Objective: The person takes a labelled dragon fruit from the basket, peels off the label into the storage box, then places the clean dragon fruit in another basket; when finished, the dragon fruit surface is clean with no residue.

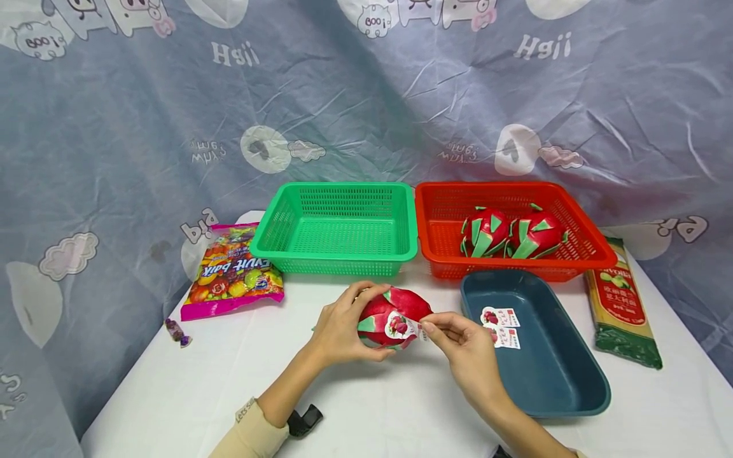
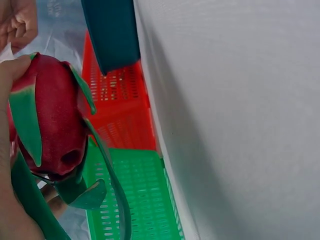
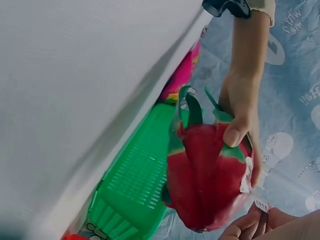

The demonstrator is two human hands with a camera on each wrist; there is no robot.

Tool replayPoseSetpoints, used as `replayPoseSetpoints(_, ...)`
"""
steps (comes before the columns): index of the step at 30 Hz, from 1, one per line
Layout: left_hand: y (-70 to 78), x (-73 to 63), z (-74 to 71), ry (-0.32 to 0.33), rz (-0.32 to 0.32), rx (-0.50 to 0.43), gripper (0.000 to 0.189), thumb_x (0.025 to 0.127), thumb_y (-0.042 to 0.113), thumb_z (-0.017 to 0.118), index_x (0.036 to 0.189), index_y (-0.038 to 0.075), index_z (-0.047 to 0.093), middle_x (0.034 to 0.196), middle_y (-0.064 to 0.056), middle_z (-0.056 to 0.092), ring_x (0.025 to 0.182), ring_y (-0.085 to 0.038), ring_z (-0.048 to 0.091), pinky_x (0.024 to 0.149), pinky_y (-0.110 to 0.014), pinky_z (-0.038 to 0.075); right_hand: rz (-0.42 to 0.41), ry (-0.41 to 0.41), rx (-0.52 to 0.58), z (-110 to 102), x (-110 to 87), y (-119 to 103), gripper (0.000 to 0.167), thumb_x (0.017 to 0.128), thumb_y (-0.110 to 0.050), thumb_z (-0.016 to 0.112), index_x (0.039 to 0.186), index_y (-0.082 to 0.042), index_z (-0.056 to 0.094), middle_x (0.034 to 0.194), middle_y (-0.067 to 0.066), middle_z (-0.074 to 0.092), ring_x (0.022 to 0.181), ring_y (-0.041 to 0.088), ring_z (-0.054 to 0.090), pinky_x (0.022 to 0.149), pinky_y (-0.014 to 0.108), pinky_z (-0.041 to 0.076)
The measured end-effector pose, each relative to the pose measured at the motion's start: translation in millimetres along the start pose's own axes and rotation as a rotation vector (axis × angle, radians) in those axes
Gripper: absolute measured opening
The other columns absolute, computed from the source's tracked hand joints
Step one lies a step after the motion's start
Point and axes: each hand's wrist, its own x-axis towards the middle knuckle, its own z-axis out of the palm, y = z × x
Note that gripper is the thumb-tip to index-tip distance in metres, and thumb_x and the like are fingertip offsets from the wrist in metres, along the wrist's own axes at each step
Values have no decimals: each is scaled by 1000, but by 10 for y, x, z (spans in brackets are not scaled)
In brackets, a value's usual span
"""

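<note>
My left hand point(image 1: 342, 327) grips a red dragon fruit point(image 1: 409, 302) with green scales over the middle of the table. Its thumb and fingers wrap round the fruit, as the right wrist view also shows at the left hand point(image 3: 242, 110). A white sticker point(image 1: 397, 326) with a dragon fruit picture lies on the fruit's side. My right hand point(image 1: 466, 353) pinches the right end of that sticker between thumb and fingertips. In the left wrist view the dragon fruit point(image 2: 57, 112) shows its round end, with long green scales hanging below.
A green basket point(image 1: 332, 266) stands behind the hands, beside a red basket point(image 1: 446, 267) holding two dragon fruits point(image 1: 538, 234). At right is a blue tray point(image 1: 555, 356) with two stickers point(image 1: 504, 327), then a pasta packet point(image 1: 621, 305). Left lie a candy bag point(image 1: 235, 270) and a wrapped candy point(image 1: 177, 333).
</note>
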Motion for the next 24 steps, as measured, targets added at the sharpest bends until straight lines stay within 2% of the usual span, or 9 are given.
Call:
replayPoseSetpoints(5,18,11,-1,-9,-11,0,94,52,66,74,135,37,40,123,5,46,99,-8,53,65,-30,51,18,-28,-7,-20,-17,-32,15,81,-7,70,92,3,68,87,9,66,75,18,63,70,24,52)
replayPoseSetpoints(11,-4,10,6,-16,-25,-12,97,52,66,75,136,34,38,122,2,48,100,-13,55,66,-32,52,48,-62,11,-32,-46,-57,16,80,-7,70,92,4,67,87,10,66,76,22,63,70,25,52)
replayPoseSetpoints(15,-79,2,17,-18,-44,7,94,53,65,75,136,36,38,122,3,48,102,-13,54,67,-33,53,2,-62,12,-64,-105,-184,14,81,-6,69,92,3,67,86,10,65,75,20,62,70,25,52)
replayPoseSetpoints(18,-154,-14,12,-22,-78,3,95,53,63,76,136,37,37,123,4,47,104,-13,53,69,-33,53,-92,-18,-8,-163,-128,-343,12,81,-1,68,93,4,66,86,12,65,76,20,62,70,25,52)
replayPoseSetpoints(20,-184,-26,2,-21,-91,-18,96,53,64,77,136,36,37,123,4,47,105,-14,53,70,-34,53,-123,27,-52,-272,-96,-441,13,82,-1,67,95,3,67,88,10,66,78,18,62,71,23,52)
replayPoseSetpoints(24,-193,-36,-7,-34,-93,-39,96,55,67,74,137,37,35,124,5,46,107,-13,51,72,-34,53,-98,42,-149,-583,50,-536,19,85,-8,65,101,3,65,93,4,65,83,14,61,73,18,50)
